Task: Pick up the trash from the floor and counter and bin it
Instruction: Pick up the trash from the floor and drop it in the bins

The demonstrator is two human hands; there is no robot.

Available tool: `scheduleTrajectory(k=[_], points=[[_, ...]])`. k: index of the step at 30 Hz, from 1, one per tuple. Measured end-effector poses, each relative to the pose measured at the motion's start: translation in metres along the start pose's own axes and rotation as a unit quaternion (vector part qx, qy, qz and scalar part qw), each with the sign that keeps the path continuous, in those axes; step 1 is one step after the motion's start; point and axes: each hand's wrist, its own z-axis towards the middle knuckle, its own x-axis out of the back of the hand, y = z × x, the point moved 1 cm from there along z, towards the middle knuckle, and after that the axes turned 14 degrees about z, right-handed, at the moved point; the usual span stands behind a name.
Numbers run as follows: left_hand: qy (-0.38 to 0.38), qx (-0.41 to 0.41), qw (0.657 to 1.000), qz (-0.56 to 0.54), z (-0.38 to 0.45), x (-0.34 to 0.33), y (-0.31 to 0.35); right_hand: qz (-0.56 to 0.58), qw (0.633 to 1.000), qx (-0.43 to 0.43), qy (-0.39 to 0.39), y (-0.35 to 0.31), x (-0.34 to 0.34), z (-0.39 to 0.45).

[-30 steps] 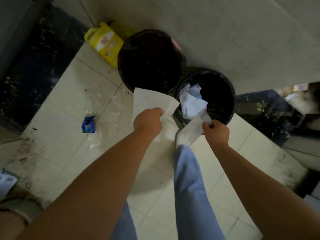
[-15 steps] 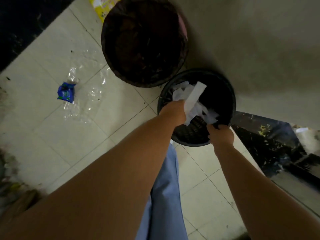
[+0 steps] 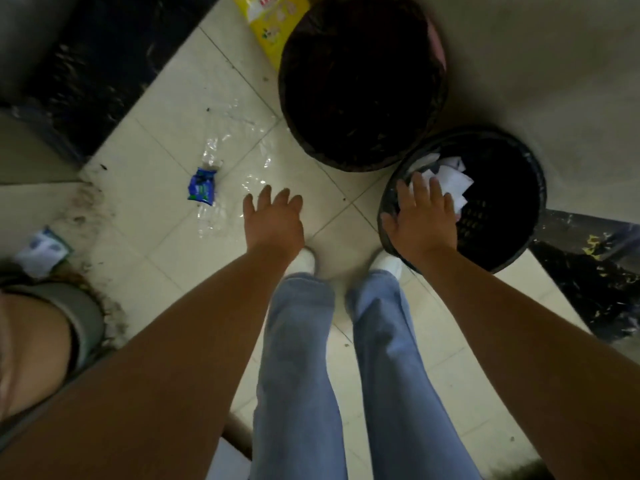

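White papers (image 3: 452,183) lie crumpled inside the small black mesh bin (image 3: 512,220) at the right. My right hand (image 3: 420,216) hovers open over the bin's near rim, fingers spread, holding nothing. My left hand (image 3: 273,220) is open and empty above the floor tiles, left of the bin. A clear crushed plastic bottle (image 3: 221,181) with a blue label (image 3: 202,186) lies on the floor just left of my left hand. A larger dark bin (image 3: 360,81) stands behind.
A yellow bag (image 3: 273,26) leans by the large bin at the top. A white and blue packet (image 3: 41,249) lies at the far left near a dirty floor edge. Dark stone skirting (image 3: 104,64) borders the tiles at upper left and at the right. My legs and white shoes are below.
Both hands have let go of the white papers, which now sit in the small bin. My left hand has moved left out of the bin, and both hands are open.
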Motion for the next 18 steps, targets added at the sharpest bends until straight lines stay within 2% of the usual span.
scheduleTrajectory(k=[5, 7, 12, 16, 18], points=[[0.016, 0.110, 0.993, -0.043, -0.007, -0.029, -0.118, -0.036, 0.995, 0.093, -0.017, -0.108, -0.024, 0.002], [0.001, 0.124, 0.991, -0.060, -0.003, -0.047, -0.164, -0.055, 0.993, 0.100, -0.027, -0.148, -0.040, 0.008], [-0.023, 0.103, 0.992, -0.075, 0.029, -0.081, -0.261, -0.042, 0.998, 0.033, -0.022, -0.234, -0.093, 0.037], [-0.022, 0.064, 0.992, -0.103, 0.062, -0.096, -0.315, 0.047, 0.997, -0.067, -0.008, -0.287, -0.149, 0.056], [-0.029, 0.049, 0.993, -0.105, 0.084, -0.110, -0.329, 0.064, 0.994, -0.090, -0.020, -0.303, -0.178, 0.067]])
